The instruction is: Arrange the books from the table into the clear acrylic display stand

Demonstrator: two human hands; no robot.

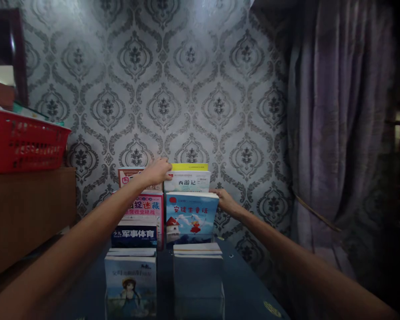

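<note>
My left hand (158, 171) reaches over to the back row, its fingers bent round the upper left corner of a white book (187, 181). A yellow book (190, 167) rises just behind that one. Against the right edge of a blue storybook (192, 218) is my right hand (227, 202), closed there with its fingertips partly hidden behind the cover. The blue storybook stands upright in front of the white one. Left of it stand a pink book (155, 203) and a dark blue book (134, 234), with my left forearm covering part of the pink cover.
Nearer me, a book with a girl on its cover (130, 284) and a stack of plain-backed books (198, 275) stand in clear holders on a dark table (246, 284). A red basket (26, 142) sits on a wooden cabinet (30, 213) at left. A curtain (343, 111) hangs at right.
</note>
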